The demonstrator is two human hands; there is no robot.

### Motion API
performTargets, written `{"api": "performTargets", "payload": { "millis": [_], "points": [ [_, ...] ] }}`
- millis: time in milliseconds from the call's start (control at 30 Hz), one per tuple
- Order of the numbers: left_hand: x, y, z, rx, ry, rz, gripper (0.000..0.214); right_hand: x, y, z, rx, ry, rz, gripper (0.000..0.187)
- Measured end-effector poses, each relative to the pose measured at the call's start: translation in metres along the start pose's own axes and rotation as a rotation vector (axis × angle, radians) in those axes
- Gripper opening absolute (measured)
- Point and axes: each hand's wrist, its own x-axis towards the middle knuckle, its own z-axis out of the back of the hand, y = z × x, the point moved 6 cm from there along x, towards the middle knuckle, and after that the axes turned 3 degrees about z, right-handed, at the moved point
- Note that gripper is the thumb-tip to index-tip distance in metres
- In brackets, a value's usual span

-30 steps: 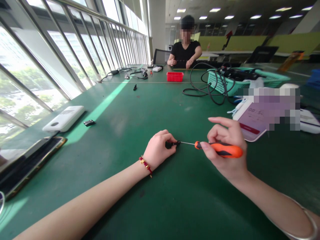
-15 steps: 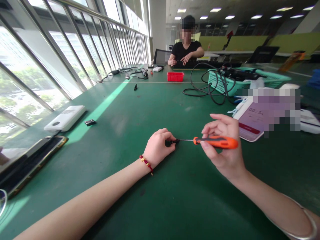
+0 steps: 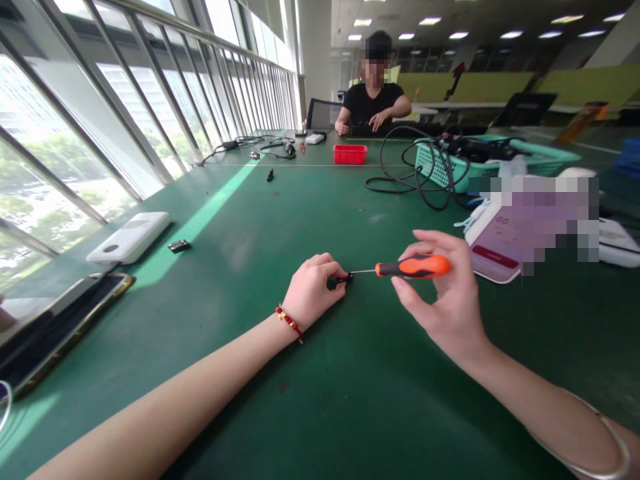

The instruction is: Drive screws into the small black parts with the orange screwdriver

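Observation:
My left hand point(image 3: 313, 290) rests on the green table point(image 3: 320, 400), its fingers pinched round a small black part point(image 3: 339, 280). My right hand point(image 3: 445, 300) grips an orange-handled screwdriver point(image 3: 413, 267) between thumb and fingers. The thin metal shaft lies level and points left, with its tip at the black part. A red bead bracelet sits on my left wrist and a clear bangle on my right forearm.
A white box point(image 3: 129, 237), a small black piece point(image 3: 179, 246) and a phone point(image 3: 55, 327) lie at the left. A blurred device point(image 3: 505, 243), a teal basket point(image 3: 450, 163) with black cables and a red tray point(image 3: 350, 154) lie beyond. Another person point(image 3: 375, 100) sits at the far end.
Both hands have shifted a little up and left. The screwdriver handle has risen in my right hand and now lies between the fingertips. The far person's hands moved.

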Motion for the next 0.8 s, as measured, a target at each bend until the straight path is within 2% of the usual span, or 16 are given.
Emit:
{"api": "performTargets", "payload": {
  "millis": [67,133,233,333,400,600,800],
  "points": [
    [0.000,-0.001,0.000,-0.006,0.002,-0.002,0.011,-0.001,-0.001,0.001,0.016,-0.041,0.013,0.051],
    [0.000,-0.002,0.000,-0.017,0.004,0.005,0.013,-0.002,-0.005,0.000,0.002,-0.019,-0.016,0.049],
    [0.000,-0.001,0.000,-0.026,0.005,0.025,0.012,-0.005,-0.014,-0.007,-0.124,0.109,-0.060,0.041],
    [0.000,0.001,0.000,-0.054,-0.001,0.039,0.010,-0.006,-0.022,-0.019,-0.308,0.290,-0.037,0.032],
    [0.000,0.003,0.000,-0.091,-0.001,0.048,0.010,-0.007,-0.026,-0.025,-0.361,0.364,-0.024,0.027],
    [0.000,0.006,-0.001,-0.142,0.000,0.059,0.010,-0.011,-0.039,-0.033,-0.420,0.461,-0.090,0.027],
    [0.000,0.008,-0.002,-0.163,-0.006,0.063,0.010,-0.012,-0.043,-0.032,-0.641,0.533,-0.128,0.035]
  ]
}}
